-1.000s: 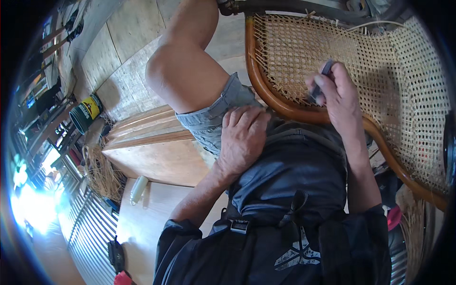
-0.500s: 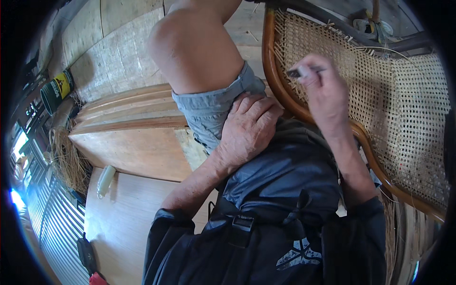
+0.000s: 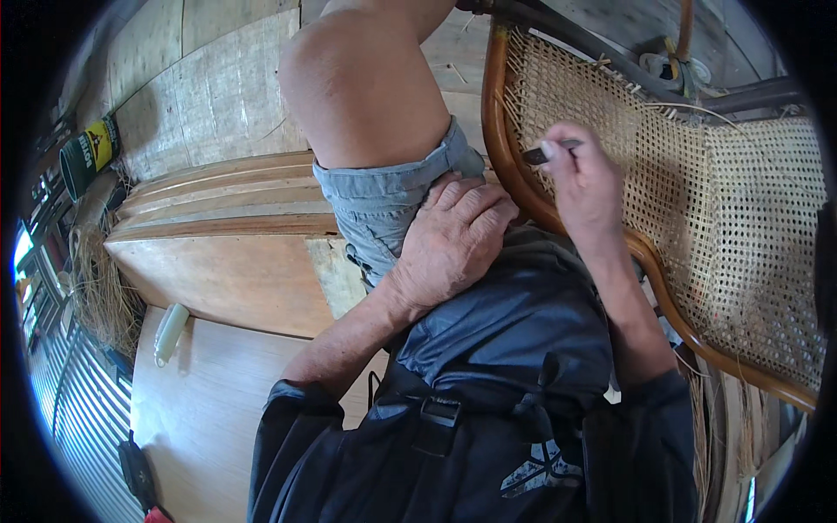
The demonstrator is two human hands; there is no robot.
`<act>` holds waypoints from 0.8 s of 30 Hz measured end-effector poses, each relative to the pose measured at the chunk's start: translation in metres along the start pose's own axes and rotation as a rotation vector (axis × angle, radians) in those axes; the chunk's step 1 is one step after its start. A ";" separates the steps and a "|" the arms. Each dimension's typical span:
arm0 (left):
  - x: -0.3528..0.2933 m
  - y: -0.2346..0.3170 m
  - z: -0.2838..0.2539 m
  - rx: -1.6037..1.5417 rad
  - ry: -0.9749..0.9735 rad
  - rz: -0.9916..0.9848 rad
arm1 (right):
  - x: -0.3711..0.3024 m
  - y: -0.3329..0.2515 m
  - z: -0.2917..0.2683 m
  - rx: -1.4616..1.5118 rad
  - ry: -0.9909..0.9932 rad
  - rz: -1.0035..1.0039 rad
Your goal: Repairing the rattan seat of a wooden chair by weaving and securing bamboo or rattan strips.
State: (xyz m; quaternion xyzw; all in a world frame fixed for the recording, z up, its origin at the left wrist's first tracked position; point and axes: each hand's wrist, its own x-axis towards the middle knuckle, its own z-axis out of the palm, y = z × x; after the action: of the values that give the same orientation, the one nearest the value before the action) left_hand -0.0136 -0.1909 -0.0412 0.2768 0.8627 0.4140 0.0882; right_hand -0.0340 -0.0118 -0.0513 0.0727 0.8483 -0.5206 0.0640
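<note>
A small dark tool (image 3: 535, 157) lies crosswise in the right hand (image 3: 588, 183), over the cane panel (image 3: 671, 187) near the inner edge of its brown wooden frame (image 3: 499, 96). The thumb is pressed on the tool, with the fingers curled in behind, so the grip is clamped on it. One end sticks out to the left of the thumb, pointing toward the frame's curve; the other shows to the right, tilted slightly upward in the view. Whether the tool touches the cane cannot be told from this angle.

Along the frame's left side and top, loose cane ends stick out from the weave. The panel bends at a crease toward the right, and the frame curves down past the right forearm.

The left hand (image 3: 458, 231) rests palm down on the grey shorts (image 3: 370, 196), below the bare knee (image 3: 323, 74), fingers lying close together. Its palm and fingertips are hidden, so whether it grips anything cannot be told.

Left of the leg is a wooden box (image 3: 218, 283), with a pale board (image 3: 227, 392) below. A whitish bottle-like thing (image 3: 171, 333) lies on the board. Farther left are a bundle of fibres (image 3: 103, 301) and a green-and-yellow bucket (image 3: 90, 157).
</note>
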 end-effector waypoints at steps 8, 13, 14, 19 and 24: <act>0.005 -0.001 0.004 0.034 -0.043 0.011 | 0.000 0.015 -0.005 -0.146 0.051 -0.075; -0.001 -0.001 0.000 0.027 -0.026 0.007 | 0.007 0.004 -0.005 0.032 0.097 -0.051; 0.000 -0.001 0.000 0.026 -0.027 0.011 | 0.005 0.007 -0.004 0.045 0.079 -0.008; 0.000 -0.002 -0.004 0.040 -0.034 0.021 | 0.012 -0.011 -0.010 0.087 0.085 -0.001; 0.013 0.007 -0.001 -0.011 -0.017 -0.024 | 0.004 0.013 -0.007 -0.094 0.043 -0.023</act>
State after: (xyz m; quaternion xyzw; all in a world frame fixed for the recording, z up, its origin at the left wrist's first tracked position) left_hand -0.0218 -0.1812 -0.0338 0.2695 0.8628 0.4153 0.1022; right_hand -0.0360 0.0003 -0.0603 0.0709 0.8738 -0.4792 0.0430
